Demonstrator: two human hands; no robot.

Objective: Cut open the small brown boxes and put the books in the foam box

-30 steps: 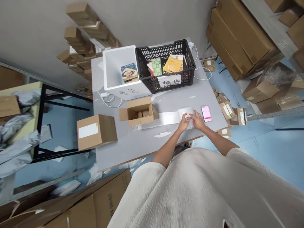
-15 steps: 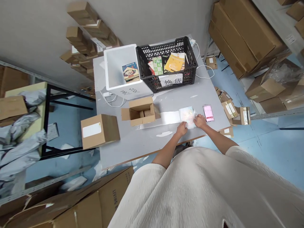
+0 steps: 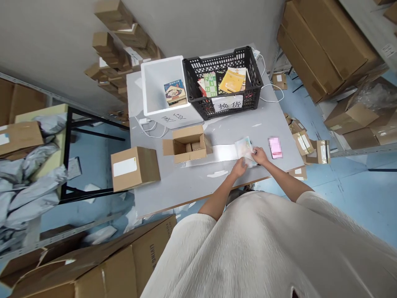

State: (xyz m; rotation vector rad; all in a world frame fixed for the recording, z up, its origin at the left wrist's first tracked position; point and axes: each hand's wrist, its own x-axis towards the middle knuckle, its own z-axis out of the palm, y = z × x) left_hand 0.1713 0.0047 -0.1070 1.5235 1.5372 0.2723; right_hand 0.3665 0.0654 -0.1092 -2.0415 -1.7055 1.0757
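Observation:
A flat, pale, pastel-coloured packet (image 3: 243,145), which looks like a thin book in clear plastic wrap, lies on the grey table near its front right. My left hand (image 3: 238,168) is closed on its near left edge. At its right side, the bent fingers of my right hand (image 3: 259,156) pinch the clear wrap. A pink-screened phone (image 3: 275,147) rests just right of that hand. Left of the packet are a white strip (image 3: 223,152) on the tabletop and an open cardboard box (image 3: 190,156) with smaller brown pieces inside.
A white bin (image 3: 164,114) holding books and a black crate (image 3: 229,109) of books stand at the table's back. One closed carton (image 3: 133,169) sits on the left edge. White cables (image 3: 151,131) trail beside the bin. Stacked cartons (image 3: 319,54) and shelving flank the table.
My right hand has moved slightly inward over the packet with the wrap, and the packet looks narrower and a little turned. The whole view has shifted slightly.

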